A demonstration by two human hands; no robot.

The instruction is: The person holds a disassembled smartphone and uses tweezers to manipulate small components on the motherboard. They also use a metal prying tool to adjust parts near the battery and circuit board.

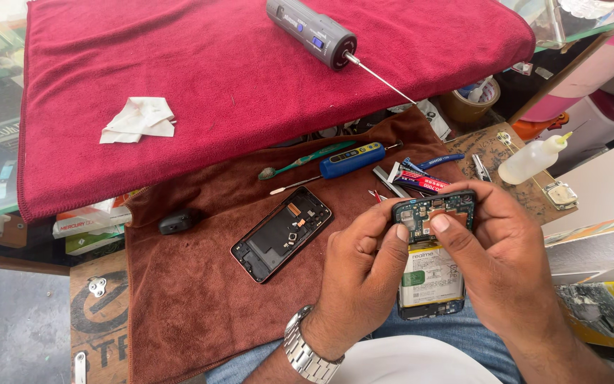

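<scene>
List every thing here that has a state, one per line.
opened phone: back off, board and battery exposed, held in both hands
left hand: gripping phone, thumb on board
right hand: gripping phone, thumb on board
back cover: detached, lying inside-up on brown cloth
electric screwdriver: lying on red towel
squeeze bottle: lying tilted, capped
tissue: crumpled
</scene>
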